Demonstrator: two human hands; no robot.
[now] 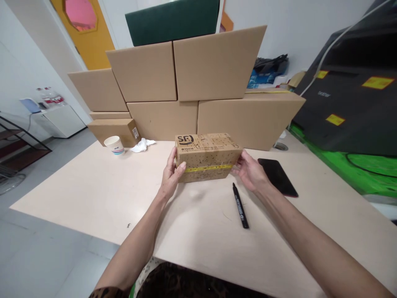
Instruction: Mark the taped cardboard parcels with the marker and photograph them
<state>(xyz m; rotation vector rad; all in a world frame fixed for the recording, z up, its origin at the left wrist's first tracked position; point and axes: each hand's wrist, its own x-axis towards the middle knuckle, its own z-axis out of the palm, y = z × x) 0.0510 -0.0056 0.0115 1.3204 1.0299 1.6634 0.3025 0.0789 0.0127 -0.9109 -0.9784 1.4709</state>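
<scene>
A small brown cardboard box [207,159] with dark specks, black "SF" print on top and yellow tape along its front is held between my two hands. My left hand [172,171] grips its left end, with the thumb on the front face. At the right end my right hand [249,170] is closed on the box, its fingertips partly hidden. Whether the box touches the table cannot be made out. A black marker pen [240,207] lies on the table just in front of the box. Right of my right hand is a flat black tablet-like object [277,177].
Large cardboard boxes [220,66] are stacked along the back of the table [77,194], with a dark green box [173,22] on top. A paper cup [114,145] and crumpled tissue [142,145] stand at the left. A big black machine [350,95] is at the right.
</scene>
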